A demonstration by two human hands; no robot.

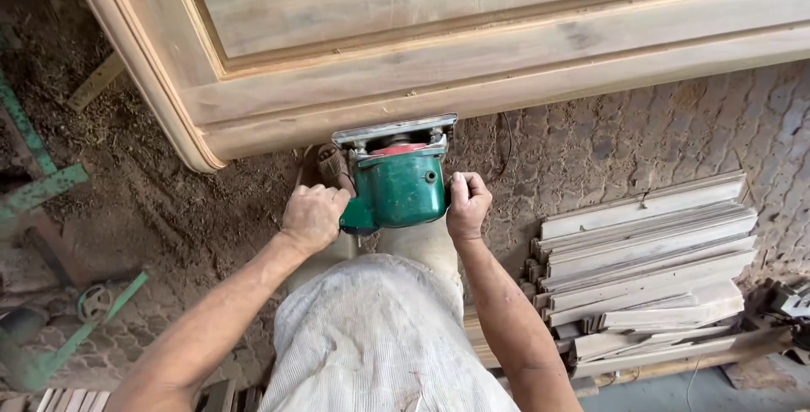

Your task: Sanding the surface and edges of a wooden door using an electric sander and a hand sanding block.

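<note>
A green power tool point(399, 184) with a flat metal base plate is pressed against the lower edge of a large unfinished wooden panel point(472, 57) with moulded framing. My left hand point(314, 218) grips the tool's handle on its left side. My right hand point(467, 204) holds a knob on the tool's right side. My light-trousered leg point(388, 327) shows below the tool.
Sawdust covers the patterned floor point(591, 150). A stack of cut wooden slats point(650, 268) lies at the right. Green metal frame parts point(42, 184) stand at the left, with more scrap wood along the bottom edge.
</note>
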